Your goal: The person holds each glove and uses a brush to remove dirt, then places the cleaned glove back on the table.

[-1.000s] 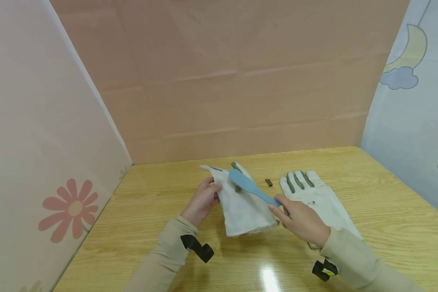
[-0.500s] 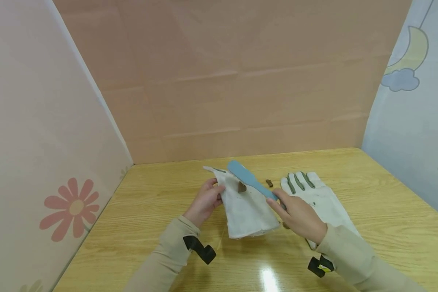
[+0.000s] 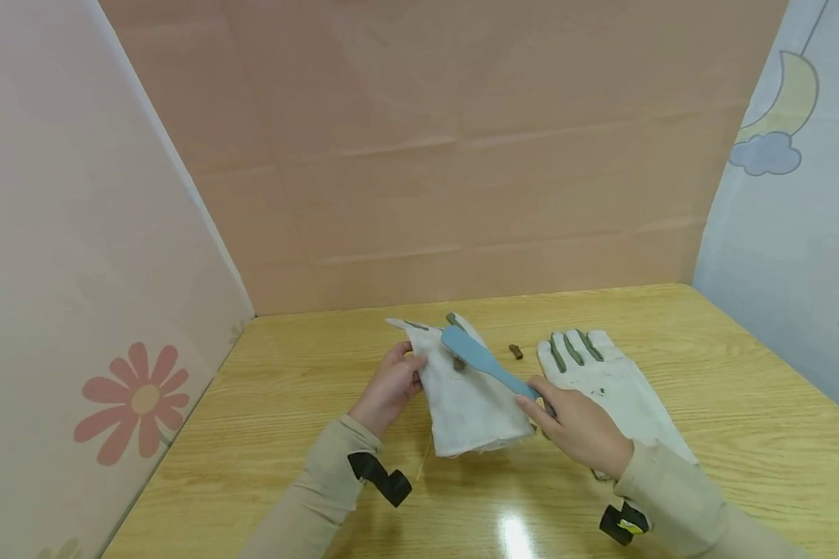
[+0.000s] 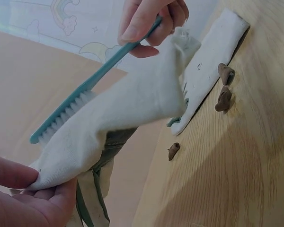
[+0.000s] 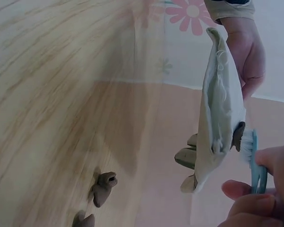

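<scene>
My left hand (image 3: 388,384) pinches the side of a white work glove (image 3: 471,415) with green trim, holding it tilted above the table. My right hand (image 3: 576,423) grips the handle of a blue brush (image 3: 489,363). White bristles (image 4: 66,116) lie against the glove's raised face in the left wrist view. On that face sits a dark brown lump (image 5: 238,136), right beside the bristles in the right wrist view. The glove's cuff opening (image 5: 217,113) hangs loose with frayed threads. The glove's underside is hidden in the head view.
A second white glove (image 3: 639,396) with green-trimmed fingers and dark specks lies flat on the wooden table (image 3: 287,373) at the right. A small brown clump (image 3: 516,352) lies between the gloves; more clumps (image 4: 223,99) sit near the second glove. Printed cloth walls surround the table.
The brush head swung up and away from the lump half a second ago, then came back down over the glove. The left hand and its glove shifted only slightly.
</scene>
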Tool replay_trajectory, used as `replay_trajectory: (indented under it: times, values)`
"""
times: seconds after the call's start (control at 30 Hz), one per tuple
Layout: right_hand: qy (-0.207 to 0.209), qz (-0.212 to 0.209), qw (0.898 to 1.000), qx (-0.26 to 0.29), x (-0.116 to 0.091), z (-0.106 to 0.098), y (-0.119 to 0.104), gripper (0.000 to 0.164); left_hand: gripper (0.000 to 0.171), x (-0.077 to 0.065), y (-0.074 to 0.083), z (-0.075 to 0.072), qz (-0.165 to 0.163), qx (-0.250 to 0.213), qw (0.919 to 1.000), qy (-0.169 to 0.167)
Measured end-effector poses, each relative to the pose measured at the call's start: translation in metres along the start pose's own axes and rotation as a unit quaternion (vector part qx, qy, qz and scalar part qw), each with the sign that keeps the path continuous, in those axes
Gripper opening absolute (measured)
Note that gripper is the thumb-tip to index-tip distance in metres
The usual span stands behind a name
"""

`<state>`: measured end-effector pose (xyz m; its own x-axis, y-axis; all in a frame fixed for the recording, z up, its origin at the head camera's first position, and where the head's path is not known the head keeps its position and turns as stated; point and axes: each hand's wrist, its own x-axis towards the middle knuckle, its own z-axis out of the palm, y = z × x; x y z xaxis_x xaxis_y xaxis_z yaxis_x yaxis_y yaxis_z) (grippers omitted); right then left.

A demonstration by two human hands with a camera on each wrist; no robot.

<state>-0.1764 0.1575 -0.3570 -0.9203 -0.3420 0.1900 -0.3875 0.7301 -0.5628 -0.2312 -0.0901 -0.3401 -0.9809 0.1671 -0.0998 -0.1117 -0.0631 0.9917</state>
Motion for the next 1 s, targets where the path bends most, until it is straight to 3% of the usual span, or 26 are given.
replay_trajectory:
  times: [0.6,1.0]
  values:
    - [0.025,-0.037,0.999,0.023,0.002,0.001,-0.009,0.017,0.036,-0.001,0.0,0.003,0.0,0.01,0.9999,-0.008]
    - [0.0,-0.007,1.0,0.004,-0.003,-0.001,0.001,0.021,0.038,-0.004,0.003,0.001,-0.007,-0.001,0.9999,-0.011]
